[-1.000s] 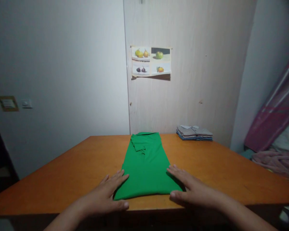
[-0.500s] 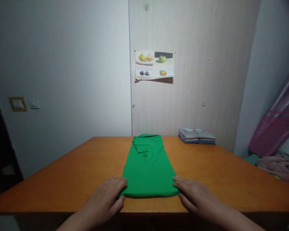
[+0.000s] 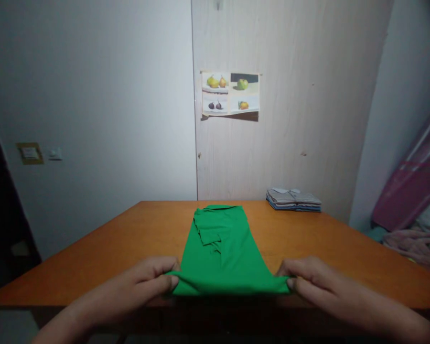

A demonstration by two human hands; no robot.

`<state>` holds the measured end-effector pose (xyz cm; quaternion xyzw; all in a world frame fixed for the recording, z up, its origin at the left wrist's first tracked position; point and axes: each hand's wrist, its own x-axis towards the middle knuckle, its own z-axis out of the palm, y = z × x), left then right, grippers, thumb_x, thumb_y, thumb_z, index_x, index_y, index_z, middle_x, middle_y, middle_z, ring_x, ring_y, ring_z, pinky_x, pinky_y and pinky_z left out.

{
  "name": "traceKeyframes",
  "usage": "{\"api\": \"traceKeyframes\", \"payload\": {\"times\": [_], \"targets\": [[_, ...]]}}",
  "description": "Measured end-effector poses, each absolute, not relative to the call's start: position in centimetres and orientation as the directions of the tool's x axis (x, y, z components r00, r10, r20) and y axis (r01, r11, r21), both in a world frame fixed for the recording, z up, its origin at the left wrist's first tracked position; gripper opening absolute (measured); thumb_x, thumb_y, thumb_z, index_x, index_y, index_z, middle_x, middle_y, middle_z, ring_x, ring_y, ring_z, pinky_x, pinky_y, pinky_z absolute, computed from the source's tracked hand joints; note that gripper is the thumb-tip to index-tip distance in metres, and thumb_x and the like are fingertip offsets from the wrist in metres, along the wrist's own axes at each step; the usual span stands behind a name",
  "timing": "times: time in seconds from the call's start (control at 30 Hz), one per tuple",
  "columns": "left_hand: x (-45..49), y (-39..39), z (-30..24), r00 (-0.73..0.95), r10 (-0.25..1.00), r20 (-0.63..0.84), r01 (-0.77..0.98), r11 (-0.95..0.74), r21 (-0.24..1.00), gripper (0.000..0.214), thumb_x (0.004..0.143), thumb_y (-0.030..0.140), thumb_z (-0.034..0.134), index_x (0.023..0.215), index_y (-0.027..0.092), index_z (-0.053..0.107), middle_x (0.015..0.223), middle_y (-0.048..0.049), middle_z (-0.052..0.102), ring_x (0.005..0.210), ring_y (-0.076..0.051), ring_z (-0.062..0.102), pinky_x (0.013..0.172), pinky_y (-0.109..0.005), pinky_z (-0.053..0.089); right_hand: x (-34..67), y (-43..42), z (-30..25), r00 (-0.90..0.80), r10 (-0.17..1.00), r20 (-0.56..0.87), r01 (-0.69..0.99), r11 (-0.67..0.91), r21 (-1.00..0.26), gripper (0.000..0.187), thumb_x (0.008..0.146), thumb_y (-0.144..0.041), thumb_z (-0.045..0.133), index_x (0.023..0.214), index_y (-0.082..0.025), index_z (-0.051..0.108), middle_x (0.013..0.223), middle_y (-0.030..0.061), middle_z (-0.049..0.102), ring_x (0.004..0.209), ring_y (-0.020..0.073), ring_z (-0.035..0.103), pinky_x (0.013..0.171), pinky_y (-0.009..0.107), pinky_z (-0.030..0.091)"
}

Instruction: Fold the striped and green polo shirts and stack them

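A green T-shirt (image 3: 232, 248), folded into a long narrow shape, lies lengthwise on the wooden table. One folded sleeve shows on top near its far end. My left hand (image 3: 157, 275) pinches the near left corner between thumb and fingers. At the near right corner, my right hand (image 3: 306, 277) grips the cloth the same way. Between both hands the near edge is stretched taut, raised a little and drawn to the table's front edge.
The orange-brown table (image 3: 129, 239) reaches back to the wall. A stack of folded shirts (image 3: 294, 200) sits at its far right. Fruit pictures (image 3: 230, 94) hang on the wall. Beyond the right side lie a pink wrapped item (image 3: 408, 177) and crumpled cloth (image 3: 412, 243).
My hands have gone from resting at the shirt's near sides to pinching its corners. They have moved apart, lifting the near edge and pulling the shirt toward me.
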<state>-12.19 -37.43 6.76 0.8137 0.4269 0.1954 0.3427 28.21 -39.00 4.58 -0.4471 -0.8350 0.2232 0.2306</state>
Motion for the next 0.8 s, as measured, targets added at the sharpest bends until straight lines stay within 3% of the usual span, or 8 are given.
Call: {"api": "traceKeyframes", "payload": {"times": [0.17, 0.27, 0.37, 0.47, 0.57, 0.67, 0.8], "targets": [[-11.4, -32.7, 7.9, 0.439, 0.893, 0.098, 0.31, -0.253, 0.916, 0.037, 0.09, 0.053, 0.061, 0.077, 0.018, 0.058, 0.074, 0.0032, 0.059, 0.068, -0.012, 0.051, 0.064, -0.022, 0.041, 27.3, -33.6, 7.0, -0.394, 0.876, 0.279, 0.398, 0.437, -0.807, 0.018, 0.087, -0.034, 0.051, 0.078, -0.019, 0.057, 0.073, -0.0009, 0.052, 0.072, 0.0159, 0.049, 0.067, 0.027, 0.039], [-10.1, -28.6, 6.8, 0.34, 0.939, 0.047, 0.112, -0.091, 0.99, 0.038, 0.086, 0.054, 0.066, 0.092, 0.016, 0.066, 0.092, -0.0051, 0.072, 0.08, -0.018, 0.064, 0.074, -0.027, 0.049, 25.7, -28.9, 6.5, -0.285, 0.926, 0.248, 0.219, 0.315, -0.923, 0.017, 0.082, -0.035, 0.052, 0.074, -0.02, 0.05, 0.066, -0.0045, 0.042, 0.061, 0.0124, 0.036, 0.057, 0.026, 0.03], [-8.7, -25.4, 4.7, 0.212, 0.977, -0.04, -0.022, 0.046, 0.999, 0.039, 0.084, 0.05, 0.069, 0.101, 0.015, 0.069, 0.099, -0.0101, 0.077, 0.088, -0.023, 0.07, 0.08, -0.033, 0.054, 24.0, -24.7, 4.8, -0.131, 0.963, 0.233, 0.182, 0.255, -0.95, 0.016, 0.077, -0.034, 0.055, 0.072, -0.02, 0.05, 0.066, -0.0037, 0.046, 0.061, 0.0121, 0.036, 0.055, 0.026, 0.027], [-7.9, -23.6, 2.0, 0.222, 0.965, -0.141, -0.132, 0.173, 0.976, 0.039, 0.088, 0.051, 0.063, 0.103, 0.015, 0.069, 0.101, -0.0124, 0.078, 0.094, -0.026, 0.073, 0.088, -0.038, 0.056, 23.2, -21.7, 2.1, -0.002, 0.984, 0.179, 0.199, 0.176, -0.964, 0.024, 0.08, -0.042, 0.056, 0.073, -0.019, 0.054, 0.067, -0.0014, 0.053, 0.064, 0.0143, 0.044, 0.057, 0.026, 0.032], [-8.1, -23.2, -0.5, 0.252, 0.958, -0.137, -0.145, 0.177, 0.974, 0.036, 0.085, 0.045, 0.069, 0.104, 0.015, 0.066, 0.1, -0.0131, 0.078, 0.093, -0.025, 0.074, 0.09, -0.039, 0.056, 23.1, -20.5, -0.8, -0.013, 0.996, 0.09, 0.147, 0.091, -0.985, 0.028, 0.079, -0.045, 0.059, 0.082, -0.017, 0.06, 0.076, 0.0033, 0.064, 0.073, 0.0184, 0.056, 0.063, 0.028, 0.042], [-8.6, -23.3, -2.0, 0.187, 0.976, -0.111, -0.088, 0.129, 0.988, 0.041, 0.078, 0.039, 0.077, 0.107, 0.015, 0.061, 0.098, -0.0115, 0.077, 0.088, -0.024, 0.074, 0.086, -0.038, 0.057, 23.4, -20.9, -2.9, -0.076, 0.997, -0.021, 0.034, -0.018, -0.999, 0.03, 0.073, -0.034, 0.061, 0.098, -0.018, 0.062, 0.079, 0.0036, 0.067, 0.071, 0.0197, 0.062, 0.064, 0.03, 0.047], [-8.8, -23.1, -2.7, 0.1, 0.995, -0.018, -0.025, 0.02, 0.999, 0.048, 0.073, 0.028, 0.077, 0.114, 0.017, 0.055, 0.097, -0.0093, 0.075, 0.082, -0.022, 0.073, 0.078, -0.035, 0.057, 23.7, -21.6, -4.0, -0.051, 0.997, -0.057, -0.018, -0.058, -0.998, 0.068, 0.067, -0.02, 0.058, 0.134, -0.02, 0.051, 0.076, 0.0006, 0.067, 0.062, 0.0185, 0.063, 0.057, 0.028, 0.046]]}}
